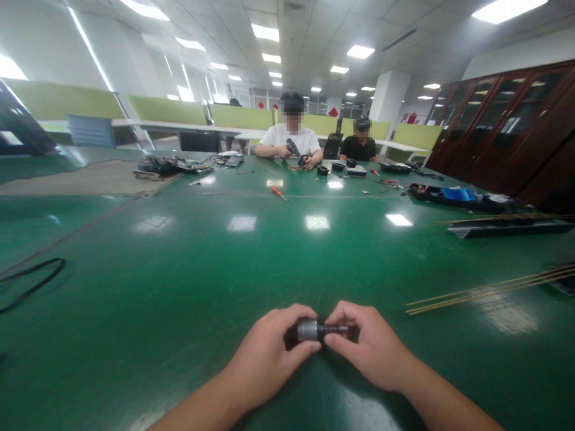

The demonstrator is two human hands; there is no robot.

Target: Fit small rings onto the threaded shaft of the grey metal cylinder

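Low in the head view, above the green table, a short grey metal cylinder (308, 330) lies level between my hands, with a thin ridged shaft (333, 328) sticking out to the right. It looks like a small motor part, but its exact kind is unclear. My left hand (274, 341) is closed around the cylinder, thumb on the near side and fingers on the far side. The shaft is pinched by my right hand (366, 344), whose thumb and fingertips meet close to the cylinder. The palms hide the part's two ends.
Thin brass-coloured rods (476, 295) lie at right, by a dark metal channel (507, 227). A black cable (40, 284) curls at left. An orange screwdriver (277, 191) lies mid-table. Across it, a person in white (269, 140) holds a power drill (293, 148); another person (354, 148) sits beside.
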